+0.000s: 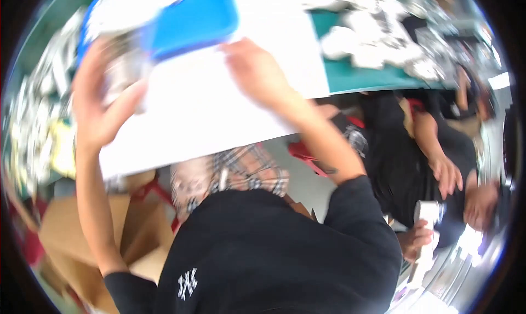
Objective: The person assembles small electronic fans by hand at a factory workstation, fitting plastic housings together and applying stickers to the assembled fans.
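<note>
- While we are viewing the work area from above and taking the view's middle as the dial centre, we are finding the blue tray [200, 24] at 11 o'clock, resting on a white sheet [203, 111].
- We are seeing white material [129, 10] occupying the tray's left part; blur is obscuring its kind.
- We are locating the left hand [104, 106] at 10 o'clock, near the tray's left end. Its thumb is standing apart from its fingers, and a blurred clear-and-white item [125, 70] is showing between them; we are unable to tell whether the hand is gripping it.
- We are locating the right hand [255, 67] at 12 o'clock, its fingertips pointing toward the tray's near right corner. Blur is leaving us unable to tell whether they are touching the rim or pinching anything.
- At 1 o'clock, we are noting white pieces [372, 40] lying heaped on a green tabletop [361, 81].
- At 8 o'clock, a cardboard box [82, 226] is standing below table level.
- At 4 o'clock, we are observing a co-worker's hand [419, 240] holding a white object [427, 212].
</note>
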`<state>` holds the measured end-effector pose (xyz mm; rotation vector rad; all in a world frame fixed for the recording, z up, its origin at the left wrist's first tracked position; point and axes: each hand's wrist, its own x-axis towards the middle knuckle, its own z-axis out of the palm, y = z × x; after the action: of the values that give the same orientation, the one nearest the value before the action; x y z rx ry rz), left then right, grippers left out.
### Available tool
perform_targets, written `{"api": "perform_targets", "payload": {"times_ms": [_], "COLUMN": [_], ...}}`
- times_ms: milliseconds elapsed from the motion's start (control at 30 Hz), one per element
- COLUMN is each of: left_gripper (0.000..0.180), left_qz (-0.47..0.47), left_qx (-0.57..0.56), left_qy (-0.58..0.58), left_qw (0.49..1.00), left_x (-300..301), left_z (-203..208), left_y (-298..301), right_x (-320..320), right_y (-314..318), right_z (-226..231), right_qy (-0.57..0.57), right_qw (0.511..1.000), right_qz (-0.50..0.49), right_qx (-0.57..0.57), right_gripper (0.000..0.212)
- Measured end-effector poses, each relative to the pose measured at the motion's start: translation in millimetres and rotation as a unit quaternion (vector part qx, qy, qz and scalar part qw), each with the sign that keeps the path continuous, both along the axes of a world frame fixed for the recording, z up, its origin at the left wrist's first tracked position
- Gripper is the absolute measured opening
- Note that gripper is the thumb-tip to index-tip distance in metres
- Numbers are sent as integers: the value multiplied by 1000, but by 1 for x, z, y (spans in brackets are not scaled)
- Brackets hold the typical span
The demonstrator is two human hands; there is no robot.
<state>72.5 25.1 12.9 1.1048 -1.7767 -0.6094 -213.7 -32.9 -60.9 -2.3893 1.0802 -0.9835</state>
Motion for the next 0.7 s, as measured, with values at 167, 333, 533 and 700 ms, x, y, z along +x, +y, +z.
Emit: {"api": "perform_targets", "payload": {"times_ms": [167,333,533,700], "left_gripper": [55,45,56,57], "left_qz": [-104,-131,-133,-155], "left_qx": [56,74,83,78], "left_qy": [276,264,279,282], "left_qw": [954,953,947,943], "left_x": [-28,-71,-83,-84], "left_z": [5,14,13,18], "left_y": [-11,-19,-9,-5], "right_x": [20,18,19,19], "right_y": [-3,-12,-12,-10], "right_z": [8,8,11,13], "right_qy": [131,111,151,153], "right_qw": [987,987,984,984], "right_qz": [-63,-91,-62,-68], "right_qx": [-74,-72,-67,-60], "right_gripper": [11,9,11,11]}}
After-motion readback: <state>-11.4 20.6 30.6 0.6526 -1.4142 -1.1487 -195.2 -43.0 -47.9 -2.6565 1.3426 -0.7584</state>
